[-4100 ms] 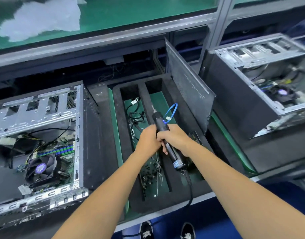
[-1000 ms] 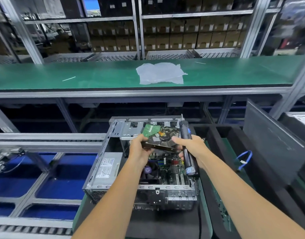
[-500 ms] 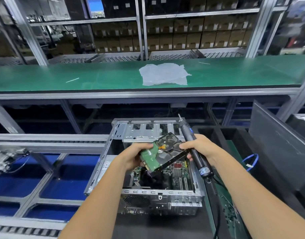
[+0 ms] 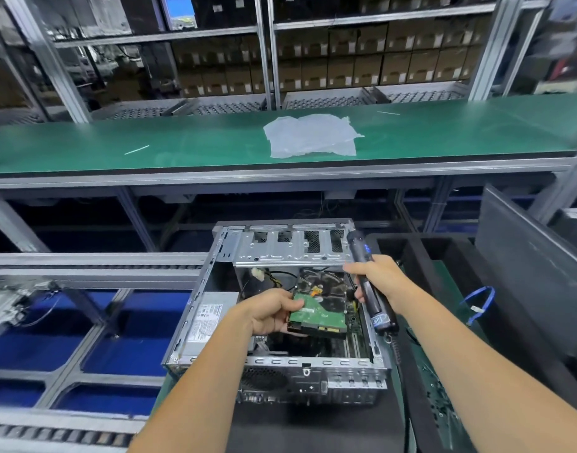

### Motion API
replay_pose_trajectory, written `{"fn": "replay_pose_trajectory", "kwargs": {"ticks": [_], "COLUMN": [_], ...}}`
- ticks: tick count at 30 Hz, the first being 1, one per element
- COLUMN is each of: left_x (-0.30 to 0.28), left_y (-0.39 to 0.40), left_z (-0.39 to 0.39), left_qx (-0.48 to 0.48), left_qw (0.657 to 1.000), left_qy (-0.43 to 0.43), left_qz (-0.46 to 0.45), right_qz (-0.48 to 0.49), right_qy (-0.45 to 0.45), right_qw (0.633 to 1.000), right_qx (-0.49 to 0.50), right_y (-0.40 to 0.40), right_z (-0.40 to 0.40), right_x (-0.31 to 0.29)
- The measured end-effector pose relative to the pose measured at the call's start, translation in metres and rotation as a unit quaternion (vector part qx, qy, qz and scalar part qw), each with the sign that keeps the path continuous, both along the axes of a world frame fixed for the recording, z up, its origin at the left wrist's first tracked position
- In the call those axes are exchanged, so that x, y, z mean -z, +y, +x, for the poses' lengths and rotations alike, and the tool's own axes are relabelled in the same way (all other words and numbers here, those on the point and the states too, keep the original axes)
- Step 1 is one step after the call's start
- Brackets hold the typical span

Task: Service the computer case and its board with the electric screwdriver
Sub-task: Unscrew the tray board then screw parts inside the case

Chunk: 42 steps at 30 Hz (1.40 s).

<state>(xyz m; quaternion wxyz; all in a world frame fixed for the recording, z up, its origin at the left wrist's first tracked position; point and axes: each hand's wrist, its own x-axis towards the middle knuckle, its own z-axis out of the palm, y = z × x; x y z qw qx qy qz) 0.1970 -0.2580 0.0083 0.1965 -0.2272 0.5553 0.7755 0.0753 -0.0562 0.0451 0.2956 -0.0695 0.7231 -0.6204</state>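
your left hand (image 4: 270, 311) reaches into the open computer case (image 4: 280, 322) and pinches the near left corner of the hard drive (image 4: 319, 308), green board up, tilted above the motherboard. your right hand (image 4: 383, 282) is curled around the electric screwdriver (image 4: 370, 286), tip pointing away, over the case's right wall.

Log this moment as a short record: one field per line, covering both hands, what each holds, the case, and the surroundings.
left hand: left hand grips the hard drive with the green circuit board facing up
right hand: right hand grips the black electric screwdriver, tip pointing up and away
drive position: over the case interior, touching the right hand
case: open silver metal computer case, lid off
right of case: black foam tray, blue cable
behind: green bench top with a crumpled clear plastic bag
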Motion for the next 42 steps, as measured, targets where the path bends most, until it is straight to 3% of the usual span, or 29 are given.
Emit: {"fn": "replay_pose_trajectory", "kwargs": {"ticks": [23, 42], "left_x": [0.015, 0.028], "left_y": [0.027, 0.025], "left_z": [-0.045, -0.056], "left_qx": [-0.13, -0.091], "left_qw": [0.992, 0.991], "left_qy": [-0.004, 0.006], "left_qz": [-0.008, -0.097], "right_qz": [0.021, 0.035], "right_qy": [0.008, 0.006], "right_qw": [1.0, 0.999], "right_qx": [0.011, 0.014], "right_y": [-0.014, -0.015], "right_z": [-0.012, -0.012], "right_x": [0.015, 0.014]}}
